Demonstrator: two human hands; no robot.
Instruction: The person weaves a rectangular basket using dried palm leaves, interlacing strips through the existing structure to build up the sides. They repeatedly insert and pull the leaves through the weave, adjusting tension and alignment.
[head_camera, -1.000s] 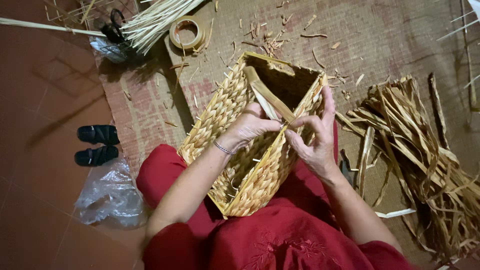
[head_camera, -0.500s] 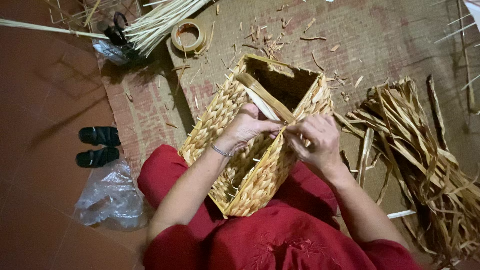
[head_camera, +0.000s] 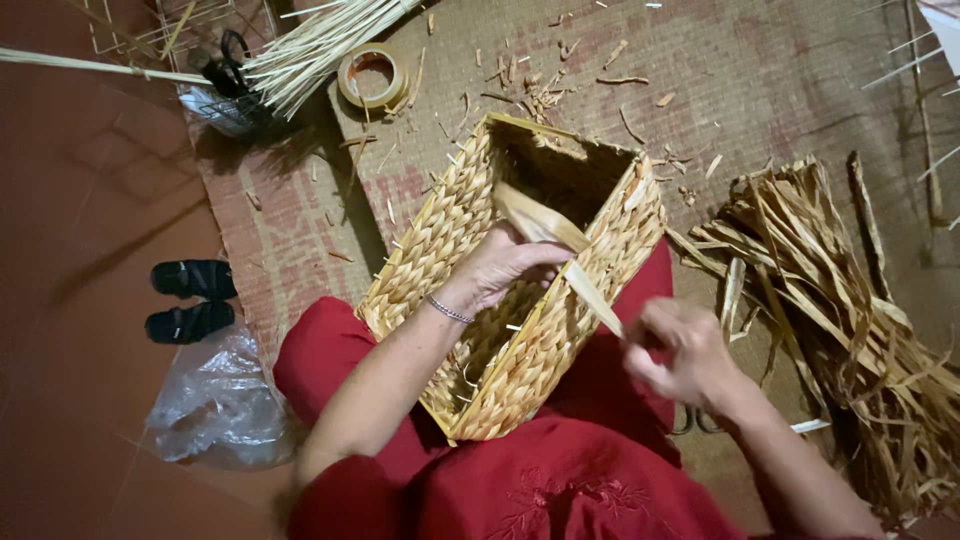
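I'm pinning the woven basket on my lap with my left hand curled over its rim, while my right hand, at four o'clock, is pinching the dried strand (light, stiff, brittle, best gripped near its end).

The person's left arm comes up from the lower left, bare to the elbow, bent so the forearm slants up and to the right. A thin bracelet sits on its wrist. The left hand lies palm down with the knuckles raised and the fingers curled inward, thumb tucked toward them in a pinch. The right arm enters from the lower right corner, forearm angled up and to the left. The right hand is blurred; its fingers look loosely closed, held apart from the left hand and lower than it.
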